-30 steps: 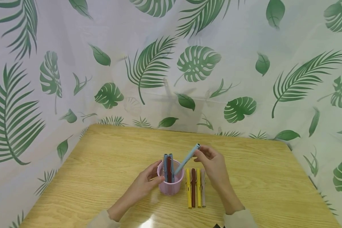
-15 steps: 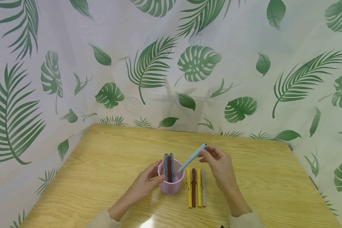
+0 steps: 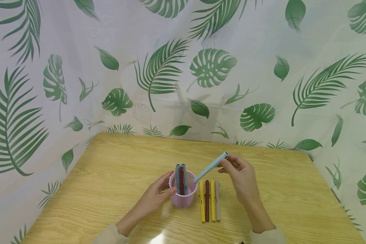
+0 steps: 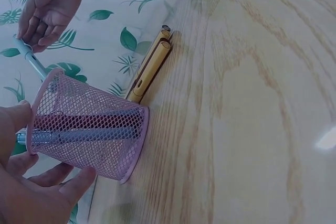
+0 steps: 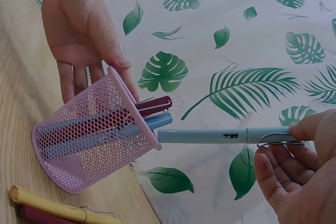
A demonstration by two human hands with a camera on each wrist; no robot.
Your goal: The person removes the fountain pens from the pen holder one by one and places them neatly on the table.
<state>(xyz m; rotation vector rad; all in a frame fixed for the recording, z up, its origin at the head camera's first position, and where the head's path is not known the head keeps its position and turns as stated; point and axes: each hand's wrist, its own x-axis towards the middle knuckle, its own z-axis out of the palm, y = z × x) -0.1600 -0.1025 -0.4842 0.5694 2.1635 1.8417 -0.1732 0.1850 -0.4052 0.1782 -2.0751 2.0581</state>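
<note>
On wood counter, gripping pink cup from nine o'clock with left fingers, prob against tipping, plus pinching pale-blue pen toward two with right fingers.

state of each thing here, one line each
Pink mesh cup: upright on table
Light blue pen: tilted, apparently capped, end at cup's rim
Three pens in cup: standing
Row of four pens: lying side by side
Left hand: holding cup
Right hand: pinching light blue pen

Indoor desk-like setting, exact room unclear: wood-grain worktop, white leaf-print sheeting behind and along both sides.
</note>
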